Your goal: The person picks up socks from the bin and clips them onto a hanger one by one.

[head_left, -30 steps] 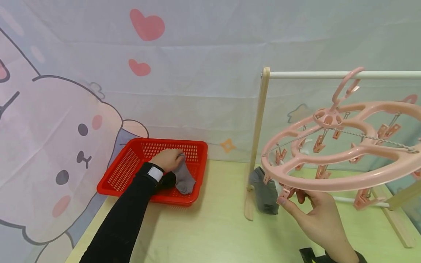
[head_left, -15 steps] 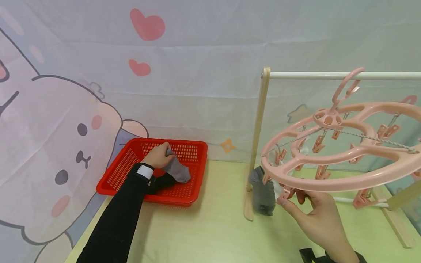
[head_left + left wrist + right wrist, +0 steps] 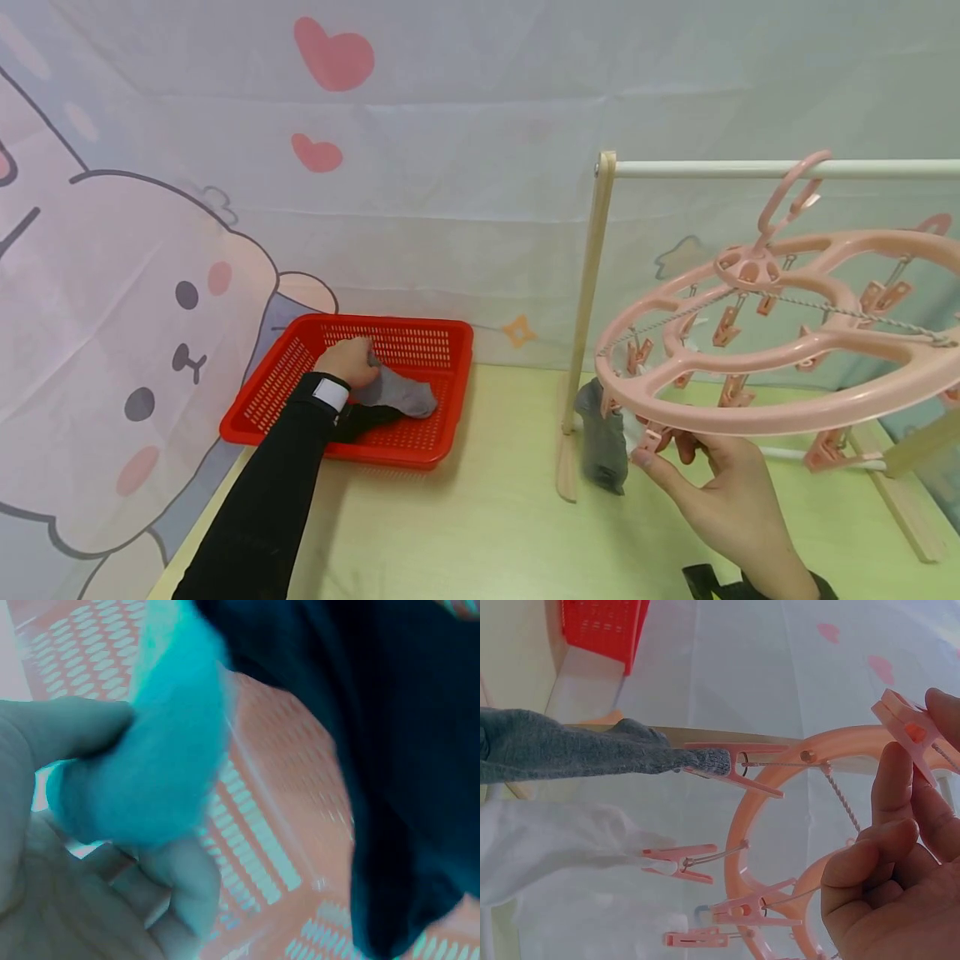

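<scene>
- Gray sock [image 3: 403,392]: located inside the basket, one end raised in the left hand, the other draped toward the right side.
- Handling (judged): light, soft and limp; unlikely to slip or break. It is liable to fold or bunch. Take hold at the raised end, keeping the fabric flat.
- Left hand [image 3: 347,362]: the grip pinches the sock end between thumb and fingers.
- Dark cloth [image 3: 366,422]: lies just beside and partly under the sock; its type is not clear.
- Red basket [image 3: 408,458]: perforated walls; rests on the table [image 3: 465,525].
- Right hand [image 3: 723,492]: the grip pinches a pink peg [image 3: 909,724] between thumb and fingers. Whether the peg's mouth is spread cannot be told.
- Pink hanger [image 3: 750,422]: ring type, tilted, with its hook over the white rod [image 3: 697,169].
- Second gray sock [image 3: 603,450]: hangs from a neighboring peg, clamped at one end.
- White cloth [image 3: 562,844]: hangs from another peg near the second gray sock.
</scene>
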Tool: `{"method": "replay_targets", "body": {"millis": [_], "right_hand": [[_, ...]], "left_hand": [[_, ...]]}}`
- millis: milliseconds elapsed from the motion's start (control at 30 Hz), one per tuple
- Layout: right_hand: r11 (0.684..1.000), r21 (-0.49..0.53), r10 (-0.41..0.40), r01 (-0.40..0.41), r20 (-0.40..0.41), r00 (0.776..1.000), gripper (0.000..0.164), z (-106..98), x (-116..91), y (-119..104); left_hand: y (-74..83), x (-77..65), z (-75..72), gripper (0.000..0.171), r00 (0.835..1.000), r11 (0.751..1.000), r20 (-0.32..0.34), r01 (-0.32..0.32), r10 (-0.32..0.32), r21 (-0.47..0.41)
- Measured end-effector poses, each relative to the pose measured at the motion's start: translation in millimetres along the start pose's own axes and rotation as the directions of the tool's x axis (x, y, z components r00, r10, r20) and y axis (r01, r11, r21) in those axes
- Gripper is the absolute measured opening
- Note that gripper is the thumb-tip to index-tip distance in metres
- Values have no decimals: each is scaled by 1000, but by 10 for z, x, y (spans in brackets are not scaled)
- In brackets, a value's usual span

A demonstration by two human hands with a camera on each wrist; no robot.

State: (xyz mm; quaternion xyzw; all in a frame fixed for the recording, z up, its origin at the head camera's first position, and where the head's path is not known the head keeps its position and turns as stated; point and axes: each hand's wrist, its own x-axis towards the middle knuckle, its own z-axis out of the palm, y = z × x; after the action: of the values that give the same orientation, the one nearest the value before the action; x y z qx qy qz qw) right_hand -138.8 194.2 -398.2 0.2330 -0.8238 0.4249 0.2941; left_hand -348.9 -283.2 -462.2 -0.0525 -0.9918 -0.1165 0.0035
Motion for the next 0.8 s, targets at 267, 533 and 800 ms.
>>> {"method": "replay_targets", "body": {"millis": [267,533,800], "right_hand": [[1000,-23,3,-4,-5,1000,41,-5,4,-5],[1000,-5,7,-7,-7,1000,42,-5,-9,10],[999,3,33,-33,-3,999,40,-6,-8,-3]], "left_hand": [[80,-80,-34,28,992,982,-4,122,-123,143],[167,-41,41,34,995,971,91,20,-43,240],[515,-27,123,54,947,994,311,-99,82,39]]}}
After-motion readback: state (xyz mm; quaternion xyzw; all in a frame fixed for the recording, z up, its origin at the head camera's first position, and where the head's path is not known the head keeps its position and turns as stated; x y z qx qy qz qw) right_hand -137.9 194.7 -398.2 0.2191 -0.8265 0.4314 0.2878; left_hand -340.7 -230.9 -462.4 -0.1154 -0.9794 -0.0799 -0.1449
